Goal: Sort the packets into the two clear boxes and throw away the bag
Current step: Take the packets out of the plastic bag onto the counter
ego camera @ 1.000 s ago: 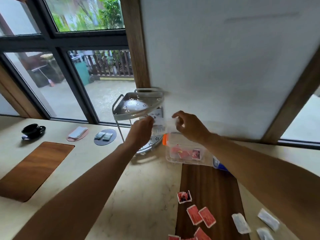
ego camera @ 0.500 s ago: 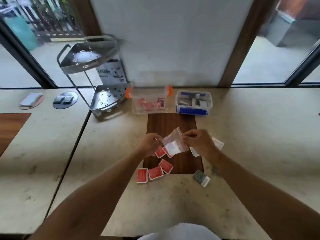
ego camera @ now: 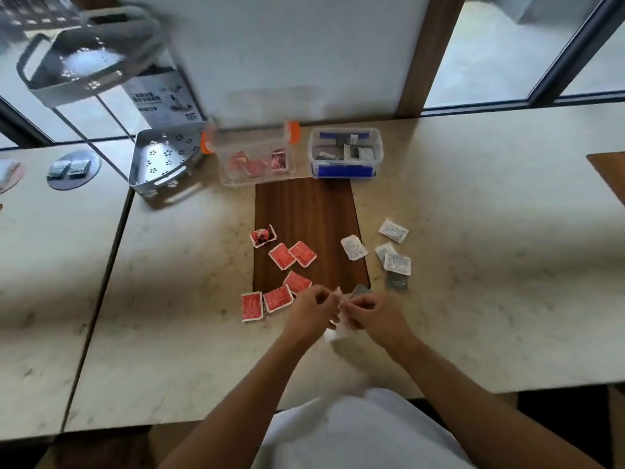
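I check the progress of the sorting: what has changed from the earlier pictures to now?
Both hands, left hand and right hand, brought the clear bag from up by the orange-latched box down to the near table edge, gripping it throughout. The red packets, white packets and blue-latched box stayed put.

Both hands (ego camera: 345,314) on seemingly crumpled bag (ego camera: 339,328)

Metal tiered rack (ego camera: 165,164) left; wooden inlay (ego camera: 304,211) centre.

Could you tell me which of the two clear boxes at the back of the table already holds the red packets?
The box with orange latches, the left of the two, beside the grey metal rack. The box with the blue base to its right holds white and grey packets instead.
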### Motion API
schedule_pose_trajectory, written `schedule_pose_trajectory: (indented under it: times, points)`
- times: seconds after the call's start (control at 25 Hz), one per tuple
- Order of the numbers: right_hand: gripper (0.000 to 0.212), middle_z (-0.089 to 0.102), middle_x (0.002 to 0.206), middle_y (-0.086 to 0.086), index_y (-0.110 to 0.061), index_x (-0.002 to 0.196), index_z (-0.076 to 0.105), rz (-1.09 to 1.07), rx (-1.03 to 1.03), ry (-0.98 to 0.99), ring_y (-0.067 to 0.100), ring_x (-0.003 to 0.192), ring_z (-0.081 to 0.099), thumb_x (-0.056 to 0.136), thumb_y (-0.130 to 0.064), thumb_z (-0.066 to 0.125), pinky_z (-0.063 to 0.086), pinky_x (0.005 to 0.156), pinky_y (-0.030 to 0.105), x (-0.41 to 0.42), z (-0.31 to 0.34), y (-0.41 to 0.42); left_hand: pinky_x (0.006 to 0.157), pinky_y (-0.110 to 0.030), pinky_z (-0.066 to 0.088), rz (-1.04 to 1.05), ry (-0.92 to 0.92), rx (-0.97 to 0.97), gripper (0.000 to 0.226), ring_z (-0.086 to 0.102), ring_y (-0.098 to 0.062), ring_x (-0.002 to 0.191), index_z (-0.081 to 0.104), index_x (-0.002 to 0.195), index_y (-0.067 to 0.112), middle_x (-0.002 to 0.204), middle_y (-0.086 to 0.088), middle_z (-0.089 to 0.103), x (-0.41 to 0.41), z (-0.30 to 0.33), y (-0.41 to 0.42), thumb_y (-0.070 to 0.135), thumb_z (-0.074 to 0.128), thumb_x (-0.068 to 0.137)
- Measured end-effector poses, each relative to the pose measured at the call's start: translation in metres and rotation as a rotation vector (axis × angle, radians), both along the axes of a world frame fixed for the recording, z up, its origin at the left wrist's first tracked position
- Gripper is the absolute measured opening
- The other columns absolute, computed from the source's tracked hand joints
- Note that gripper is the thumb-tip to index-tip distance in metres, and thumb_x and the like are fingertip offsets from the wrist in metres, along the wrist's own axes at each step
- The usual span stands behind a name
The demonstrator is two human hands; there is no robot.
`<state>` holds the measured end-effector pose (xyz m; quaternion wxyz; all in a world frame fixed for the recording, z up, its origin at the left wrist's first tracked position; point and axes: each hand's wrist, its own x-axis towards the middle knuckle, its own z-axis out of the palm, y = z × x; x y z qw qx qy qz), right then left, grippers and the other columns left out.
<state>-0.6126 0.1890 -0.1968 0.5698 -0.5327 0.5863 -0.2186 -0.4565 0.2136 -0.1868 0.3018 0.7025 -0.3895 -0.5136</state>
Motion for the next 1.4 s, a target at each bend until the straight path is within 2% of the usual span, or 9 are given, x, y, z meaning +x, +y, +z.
schedule_pose_trajectory:
  times: [0.24, 0.44, 0.6, 0.76, 0.96, 1.08, 1.2, 1.28, 1.4]
  points:
    - [0.016, 0.078, 0.081, 0.003, -0.013, 0.096, 0.081, 0.032, 0.048, -0.002, 0.018, 0.072, 0.076, 0.091, -0.024, 0.071, 0.063, 0.072, 0.029, -0.003, -0.009, 0.018, 0.066, -0.042, 0.064, 0.061, -0.052, -0.070, 0.018, 0.074, -0.023, 0.068, 0.072, 0.077, 0.016, 0.075, -0.009, 0.075, -0.008, -0.005, 0.027, 0.012, 0.066, 0.094]
    - [0.012, 0.077, 0.079, -0.002, -0.018, 0.096, 0.080, 0.117, -0.018, 0.101, 0.013, 0.069, 0.074, 0.091, -0.025, 0.071, 0.061, 0.068, 0.022, -0.004, -0.011, 0.023, 0.068, -0.040, 0.065, 0.110, -0.071, -0.001, 0.011, 0.075, -0.019, 0.068, 0.075, 0.084, 0.016, 0.078, -0.005, 0.077, -0.015, -0.011, 0.038, 0.020, 0.070, 0.093]
    - [0.011, 0.076, 0.075, -0.001, -0.016, 0.092, 0.079, 0.114, -0.049, 0.099, 0.014, 0.066, 0.073, 0.088, -0.024, 0.074, 0.061, 0.066, 0.024, -0.004, -0.008, 0.015, 0.068, -0.037, 0.065, 0.095, -0.062, -0.016, 0.018, 0.075, -0.017, 0.066, 0.078, 0.090, 0.011, 0.077, -0.004, 0.078, -0.012, -0.009, 0.035, 0.027, 0.069, 0.093]
    - [0.011, 0.077, 0.077, 0.002, -0.013, 0.091, 0.079, 0.108, 0.003, 0.042, 0.018, 0.068, 0.075, 0.085, -0.021, 0.077, 0.063, 0.068, 0.028, -0.005, -0.006, 0.011, 0.070, -0.038, 0.065, 0.115, -0.027, -0.014, 0.018, 0.076, -0.019, 0.069, 0.079, 0.094, 0.010, 0.080, -0.006, 0.078, -0.011, -0.011, 0.034, 0.021, 0.066, 0.096]
    - [0.011, 0.079, 0.078, 0.004, -0.022, 0.083, 0.079, 0.122, 0.145, -0.100, 0.022, 0.074, 0.076, 0.086, -0.012, 0.076, 0.063, 0.074, 0.031, -0.010, 0.002, 0.007, 0.073, -0.038, 0.065, 0.044, 0.012, 0.048, 0.016, 0.077, -0.022, 0.073, 0.079, 0.097, 0.006, 0.085, -0.010, 0.079, -0.005, -0.012, 0.034, 0.018, 0.068, 0.094]
    - [0.008, 0.079, 0.079, 0.004, -0.019, 0.086, 0.079, 0.160, 0.133, -0.064, 0.022, 0.075, 0.076, 0.088, -0.014, 0.074, 0.063, 0.075, 0.031, -0.010, 0.001, 0.007, 0.072, -0.035, 0.065, -0.002, -0.022, 0.095, 0.019, 0.076, -0.023, 0.072, 0.078, 0.096, 0.006, 0.085, -0.011, 0.078, -0.005, -0.008, 0.031, 0.022, 0.072, 0.091]
    - [0.008, 0.078, 0.076, 0.003, -0.019, 0.084, 0.079, 0.212, 0.056, -0.006, 0.022, 0.072, 0.075, 0.089, -0.016, 0.073, 0.063, 0.072, 0.028, -0.009, -0.002, 0.008, 0.069, -0.032, 0.062, -0.164, -0.143, 0.132, 0.023, 0.071, -0.020, 0.067, 0.072, 0.095, 0.006, 0.082, -0.009, 0.074, -0.006, -0.008, 0.028, 0.028, 0.065, 0.096]
    - [0.009, 0.077, 0.075, 0.002, -0.020, 0.084, 0.077, 0.226, 0.029, 0.023, 0.021, 0.070, 0.074, 0.090, -0.017, 0.072, 0.062, 0.069, 0.025, -0.009, -0.003, 0.008, 0.069, -0.037, 0.059, -0.250, -0.223, 0.108, 0.025, 0.066, -0.021, 0.069, 0.070, 0.095, 0.006, 0.084, -0.011, 0.072, -0.009, -0.007, 0.027, 0.029, 0.059, 0.099]
    - [0.010, 0.075, 0.074, 0.000, -0.015, 0.086, 0.077, 0.225, -0.036, 0.124, 0.011, 0.062, 0.068, 0.091, -0.020, 0.070, 0.056, 0.063, 0.018, -0.006, -0.006, 0.011, 0.060, -0.035, 0.049, -0.215, -0.274, 0.048, 0.026, 0.058, -0.019, 0.065, 0.071, 0.089, 0.007, 0.078, -0.009, 0.068, -0.015, -0.008, 0.026, 0.027, 0.058, 0.099]
